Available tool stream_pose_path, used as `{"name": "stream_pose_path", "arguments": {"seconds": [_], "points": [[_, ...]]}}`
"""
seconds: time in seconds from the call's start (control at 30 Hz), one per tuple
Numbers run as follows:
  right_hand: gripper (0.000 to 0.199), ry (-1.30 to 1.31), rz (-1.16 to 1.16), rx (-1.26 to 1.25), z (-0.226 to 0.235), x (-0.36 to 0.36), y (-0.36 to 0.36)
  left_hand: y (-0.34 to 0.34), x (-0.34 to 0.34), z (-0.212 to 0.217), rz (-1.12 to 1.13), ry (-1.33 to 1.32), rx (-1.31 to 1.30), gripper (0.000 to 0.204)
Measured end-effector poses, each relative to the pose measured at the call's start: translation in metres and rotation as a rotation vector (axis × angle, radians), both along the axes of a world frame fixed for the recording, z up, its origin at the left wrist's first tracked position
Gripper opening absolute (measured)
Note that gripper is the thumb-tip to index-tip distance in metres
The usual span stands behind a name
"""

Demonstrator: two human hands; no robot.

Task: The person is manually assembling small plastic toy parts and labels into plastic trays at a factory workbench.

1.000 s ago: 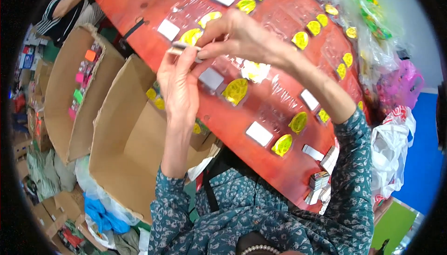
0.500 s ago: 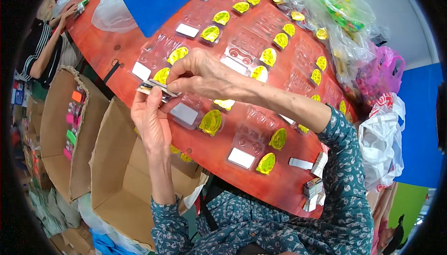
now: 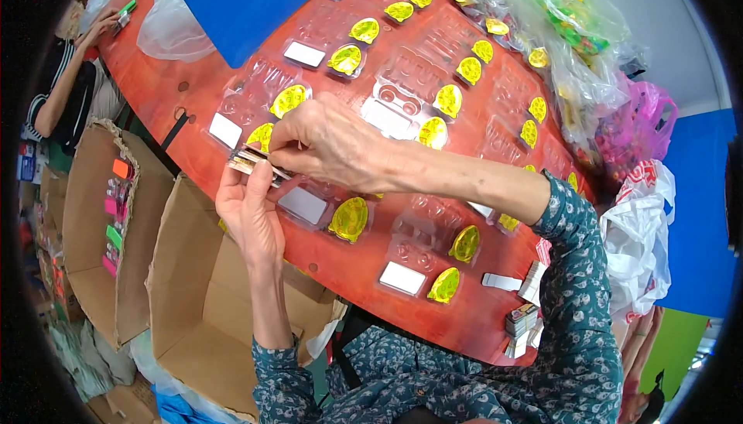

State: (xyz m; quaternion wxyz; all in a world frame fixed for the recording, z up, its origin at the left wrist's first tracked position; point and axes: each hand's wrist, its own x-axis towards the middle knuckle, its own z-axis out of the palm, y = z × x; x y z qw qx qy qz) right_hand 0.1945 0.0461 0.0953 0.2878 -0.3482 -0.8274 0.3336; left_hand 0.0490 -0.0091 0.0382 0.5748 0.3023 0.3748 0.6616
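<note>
My left hand point(image 3: 251, 211) grips a small stack of cards point(image 3: 246, 162), thumb on top. Fingers of my right hand point(image 3: 321, 141) are pinched at the right end of that stack; whether a single card is between them is hidden. Below and around both hands lie clear plastic blister trays point(image 3: 406, 250) in rows. Many hold a yellow shiny oval piece point(image 3: 349, 220), and several carry a white card, such as the white card point(image 3: 303, 205) just under my hands and another white card point(image 3: 225, 131) left of them.
Stacked cards point(image 3: 522, 319) stand at the red table's point(image 3: 348, 277) near right edge. An open cardboard box point(image 3: 182, 269) is at the left, beside another cardboard box point(image 3: 93, 269) with colourful items. Plastic bags point(image 3: 569, 22) line the far right. A co-worker's hand point(image 3: 101, 25) is at far left.
My right hand has shifted slightly down at the stack, its fingers drawn closer over the cards. My left hand still holds the stack. The whole view has shifted a little.
</note>
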Motion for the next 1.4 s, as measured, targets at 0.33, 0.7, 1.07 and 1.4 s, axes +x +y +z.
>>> {"name": "stream_pose_path", "arguments": {"seconds": [0.33,0.7,1.07,1.4], "points": [[0.013,-0.230,-0.689,0.495,-0.035,0.129,0.200,0.001,-0.005,0.007,-0.125,-0.068,-0.121,0.034],[0.008,-0.173,-0.717,0.423,-0.085,0.140,0.227,-0.006,-0.002,0.018,-0.140,-0.055,-0.141,0.037],[0.011,-0.402,-0.733,1.102,-0.135,0.147,0.257,-0.004,0.006,0.020,-0.127,-0.082,-0.193,0.039],[0.027,-0.031,-0.212,0.044,-0.021,0.062,0.147,0.001,0.000,0.019,-0.165,-0.108,-0.124,0.030]]}}
